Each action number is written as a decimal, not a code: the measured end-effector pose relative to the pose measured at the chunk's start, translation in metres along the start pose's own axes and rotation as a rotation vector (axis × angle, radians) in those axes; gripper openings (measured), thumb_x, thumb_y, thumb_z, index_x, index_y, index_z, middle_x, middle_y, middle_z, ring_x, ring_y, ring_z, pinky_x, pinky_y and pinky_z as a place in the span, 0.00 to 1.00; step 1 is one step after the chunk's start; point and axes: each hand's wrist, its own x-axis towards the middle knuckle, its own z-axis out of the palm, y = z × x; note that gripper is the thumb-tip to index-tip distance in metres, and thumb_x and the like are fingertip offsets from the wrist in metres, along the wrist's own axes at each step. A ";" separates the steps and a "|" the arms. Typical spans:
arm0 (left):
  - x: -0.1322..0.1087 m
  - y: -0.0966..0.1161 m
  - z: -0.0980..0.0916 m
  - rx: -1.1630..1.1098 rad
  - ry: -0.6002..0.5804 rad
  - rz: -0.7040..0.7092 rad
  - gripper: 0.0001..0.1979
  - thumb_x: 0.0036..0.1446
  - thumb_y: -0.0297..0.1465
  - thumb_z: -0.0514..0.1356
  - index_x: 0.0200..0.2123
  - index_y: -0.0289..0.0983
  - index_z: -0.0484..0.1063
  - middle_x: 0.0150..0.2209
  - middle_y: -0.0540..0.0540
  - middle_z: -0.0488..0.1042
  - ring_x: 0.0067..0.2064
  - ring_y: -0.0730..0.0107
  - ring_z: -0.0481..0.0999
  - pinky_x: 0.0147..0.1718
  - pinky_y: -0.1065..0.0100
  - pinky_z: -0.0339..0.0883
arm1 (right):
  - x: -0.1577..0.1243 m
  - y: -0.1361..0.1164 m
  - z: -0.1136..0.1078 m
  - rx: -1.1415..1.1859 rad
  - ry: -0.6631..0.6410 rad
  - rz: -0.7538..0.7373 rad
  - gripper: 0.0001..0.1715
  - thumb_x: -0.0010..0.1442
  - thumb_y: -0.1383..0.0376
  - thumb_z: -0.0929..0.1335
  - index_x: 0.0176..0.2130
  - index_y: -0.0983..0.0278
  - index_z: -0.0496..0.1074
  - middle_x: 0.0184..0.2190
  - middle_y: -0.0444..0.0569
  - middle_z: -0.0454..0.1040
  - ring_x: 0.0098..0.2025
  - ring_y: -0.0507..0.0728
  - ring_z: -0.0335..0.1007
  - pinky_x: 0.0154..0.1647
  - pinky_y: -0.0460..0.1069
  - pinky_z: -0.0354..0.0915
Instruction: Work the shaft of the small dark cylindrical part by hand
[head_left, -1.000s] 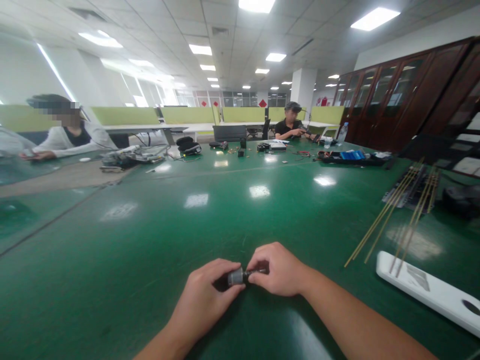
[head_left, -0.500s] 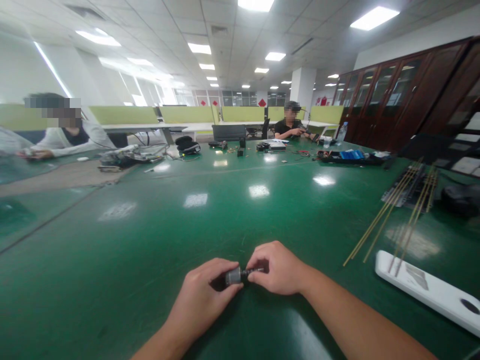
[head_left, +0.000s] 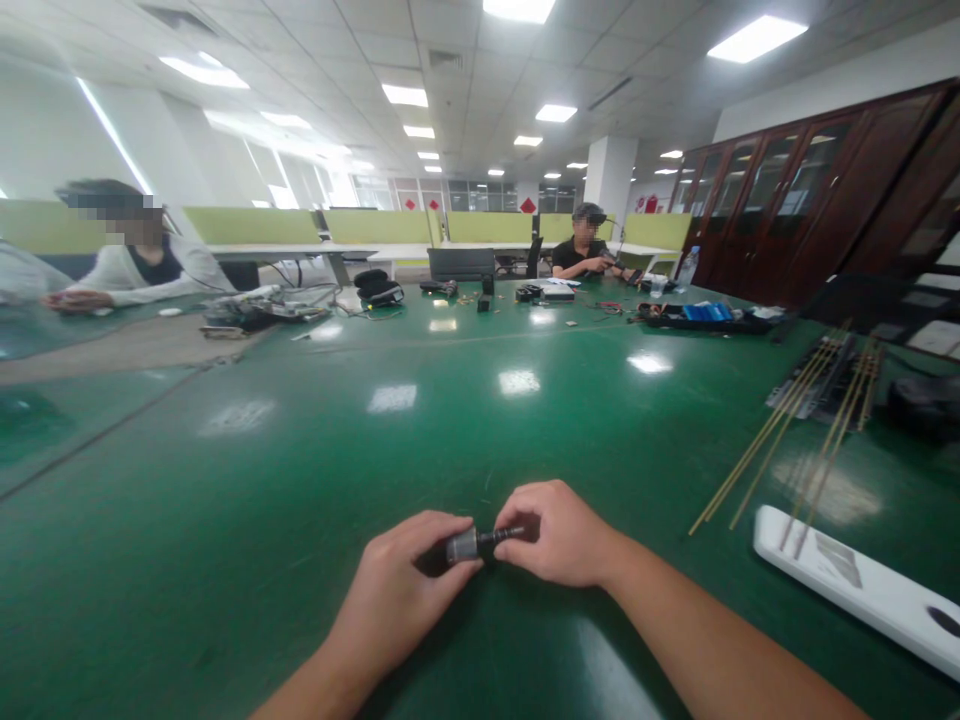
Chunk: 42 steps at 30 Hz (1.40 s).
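My left hand is closed round a small grey cylinder that looks like a small motor, gripped between thumb and fingers. From its right end sticks a thin dark shaft, stepped or threaded along its length. The thumb and forefinger of my right hand pinch the shaft near its far end, and the tip shows between them. Both hands are close together just above the green table. The cylinder's left end is hidden inside my left hand.
To the right lie several thin brass-coloured rods and a long white case. A black tray with blue items, electronics and a black pouch sit at the far side. Two people sit across the table.
My left hand and the cylinder have shifted slightly left and up. A little more of the shaft shows between my hands. The right hand has hardly moved.
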 end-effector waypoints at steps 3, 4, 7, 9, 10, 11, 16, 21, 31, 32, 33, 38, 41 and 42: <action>0.001 0.000 -0.001 0.001 0.014 0.001 0.12 0.53 0.32 0.68 0.43 0.46 0.76 0.39 0.54 0.78 0.40 0.71 0.78 0.41 0.74 0.71 | 0.000 0.002 0.001 0.004 0.017 0.012 0.05 0.53 0.65 0.73 0.33 0.63 0.78 0.28 0.44 0.75 0.30 0.51 0.68 0.32 0.45 0.61; 0.001 0.000 -0.001 0.000 0.018 -0.001 0.12 0.53 0.32 0.68 0.42 0.46 0.76 0.39 0.54 0.78 0.40 0.71 0.78 0.41 0.73 0.71 | 0.000 0.002 0.001 0.005 0.022 0.015 0.05 0.53 0.65 0.73 0.33 0.63 0.78 0.28 0.44 0.74 0.30 0.51 0.68 0.32 0.45 0.61; 0.002 0.000 -0.002 -0.004 0.047 0.002 0.12 0.53 0.32 0.68 0.42 0.45 0.76 0.39 0.53 0.78 0.39 0.71 0.78 0.41 0.73 0.71 | 0.000 0.003 0.000 0.018 0.025 0.019 0.05 0.53 0.64 0.73 0.32 0.64 0.78 0.27 0.44 0.74 0.29 0.51 0.68 0.32 0.45 0.60; 0.002 0.000 -0.003 0.000 0.063 0.010 0.12 0.53 0.32 0.67 0.42 0.46 0.76 0.39 0.54 0.78 0.39 0.71 0.78 0.41 0.73 0.71 | 0.000 0.003 -0.002 0.030 0.019 0.021 0.05 0.53 0.64 0.73 0.32 0.64 0.78 0.27 0.44 0.74 0.29 0.51 0.68 0.31 0.45 0.60; 0.002 0.000 -0.003 0.001 0.070 0.016 0.12 0.53 0.32 0.67 0.42 0.46 0.76 0.39 0.54 0.78 0.40 0.71 0.78 0.41 0.73 0.71 | 0.000 0.003 -0.002 0.035 0.013 0.024 0.05 0.54 0.64 0.73 0.32 0.64 0.78 0.26 0.44 0.74 0.28 0.51 0.68 0.31 0.45 0.60; 0.002 0.000 -0.004 0.003 0.072 0.022 0.12 0.53 0.32 0.67 0.43 0.46 0.76 0.40 0.54 0.78 0.40 0.71 0.78 0.41 0.73 0.71 | 0.000 0.003 -0.003 0.039 0.005 0.026 0.06 0.54 0.64 0.73 0.32 0.64 0.78 0.26 0.44 0.74 0.28 0.51 0.68 0.31 0.45 0.60; 0.000 -0.001 -0.004 0.010 0.051 0.033 0.13 0.54 0.31 0.67 0.44 0.47 0.75 0.41 0.55 0.78 0.41 0.71 0.78 0.44 0.73 0.71 | 0.000 0.005 -0.008 0.049 -0.026 0.031 0.06 0.53 0.64 0.73 0.31 0.65 0.78 0.25 0.44 0.74 0.27 0.51 0.67 0.30 0.45 0.60; 0.000 -0.001 -0.006 0.001 0.058 0.028 0.13 0.54 0.31 0.67 0.44 0.47 0.75 0.41 0.55 0.78 0.41 0.72 0.78 0.43 0.73 0.71 | 0.001 0.005 -0.010 0.075 -0.023 0.057 0.06 0.53 0.64 0.73 0.30 0.66 0.77 0.24 0.44 0.73 0.26 0.50 0.66 0.28 0.44 0.59; 0.001 -0.004 -0.007 -0.017 0.045 -0.022 0.11 0.55 0.34 0.66 0.43 0.47 0.75 0.41 0.54 0.77 0.42 0.70 0.77 0.44 0.71 0.70 | 0.001 0.016 -0.018 0.287 -0.146 0.205 0.09 0.51 0.63 0.73 0.28 0.67 0.73 0.18 0.40 0.66 0.21 0.48 0.58 0.21 0.43 0.52; 0.001 -0.004 -0.008 -0.015 0.037 -0.042 0.11 0.55 0.35 0.66 0.43 0.47 0.75 0.40 0.53 0.77 0.42 0.69 0.76 0.43 0.70 0.70 | 0.001 0.019 -0.018 0.323 -0.157 0.216 0.09 0.51 0.63 0.72 0.27 0.67 0.72 0.17 0.40 0.65 0.20 0.48 0.56 0.20 0.43 0.50; 0.000 -0.004 -0.009 -0.013 0.032 -0.068 0.11 0.55 0.37 0.66 0.43 0.47 0.75 0.40 0.52 0.76 0.42 0.67 0.76 0.43 0.69 0.70 | 0.002 0.022 -0.019 0.360 -0.155 0.222 0.10 0.52 0.62 0.72 0.26 0.67 0.71 0.17 0.39 0.63 0.19 0.47 0.54 0.20 0.43 0.49; 0.005 0.003 -0.008 -0.231 0.098 -0.385 0.23 0.51 0.47 0.67 0.47 0.42 0.74 0.44 0.46 0.76 0.45 0.59 0.76 0.49 0.61 0.70 | 0.005 0.028 -0.024 0.459 -0.123 0.218 0.15 0.55 0.62 0.68 0.21 0.65 0.64 0.15 0.37 0.55 0.19 0.47 0.48 0.20 0.44 0.44; 0.008 0.008 -0.016 -0.513 0.142 -0.581 0.32 0.52 0.50 0.65 0.55 0.40 0.69 0.51 0.43 0.74 0.52 0.55 0.74 0.60 0.56 0.64 | 0.004 0.026 -0.031 0.423 -0.243 0.225 0.15 0.54 0.63 0.69 0.21 0.66 0.66 0.15 0.37 0.58 0.19 0.47 0.50 0.21 0.44 0.46; 0.007 0.007 -0.022 -0.567 0.152 -0.619 0.33 0.52 0.51 0.64 0.56 0.39 0.69 0.53 0.42 0.73 0.54 0.54 0.73 0.62 0.54 0.61 | 0.003 0.026 -0.034 0.409 -0.293 0.239 0.14 0.53 0.63 0.70 0.21 0.66 0.67 0.15 0.37 0.58 0.19 0.47 0.51 0.21 0.44 0.47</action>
